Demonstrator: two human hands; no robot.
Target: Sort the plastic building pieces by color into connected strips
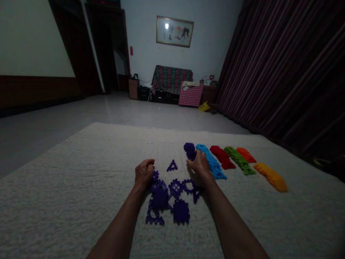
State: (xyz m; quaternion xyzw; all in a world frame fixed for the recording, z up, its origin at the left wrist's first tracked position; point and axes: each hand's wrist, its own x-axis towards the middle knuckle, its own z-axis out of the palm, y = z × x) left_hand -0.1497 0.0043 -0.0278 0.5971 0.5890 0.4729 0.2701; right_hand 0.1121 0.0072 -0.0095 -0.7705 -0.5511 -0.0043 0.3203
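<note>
Loose purple interlocking toy tiles lie in a scattered group in front of me: a solid square (181, 211), a windowed square (176, 188) and several others, partly overlapping. A small purple triangle frame (172, 166) lies apart from them, between my hands. My left hand (144, 173) is closed at the group's left edge, against purple pieces; whatever its fingers hold is hidden. My right hand (201, 167) is at the near end of a short purple row (189, 146), thumb and fingers closed around a purple tile (191, 156) there.
Right of the purple row lie rows of blue (211, 162), red (222, 157), green (239, 160), orange (246, 155) and yellow-orange (271, 176) tiles. All rest on a pale quilted mat (107, 151). Beyond are a tiled floor, low furniture and a dark curtain (258, 72).
</note>
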